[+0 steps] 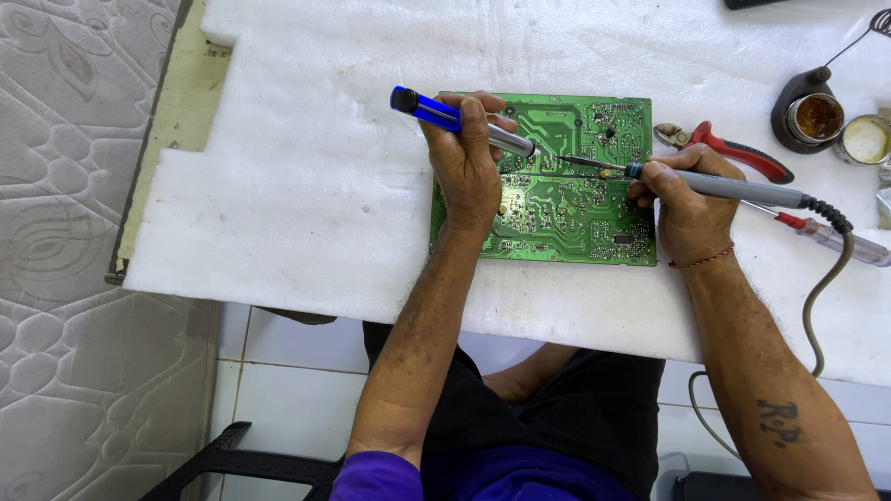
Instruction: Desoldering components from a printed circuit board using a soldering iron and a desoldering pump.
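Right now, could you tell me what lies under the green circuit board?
The circuit board lies flat on a white foam sheet, which shows all around it. Whatever is directly beneath the board, or below the foam, is covered.

Few packages show and no labels, signs or screens can be made out. At the right edge of the white foam-covered surface [306, 213] stand two small round tins: an open tin [817, 117] with amber-brown contents in a dark holder, and just beside it, nearer the edge, a metal tin [865, 139] with pale, whitish contents.
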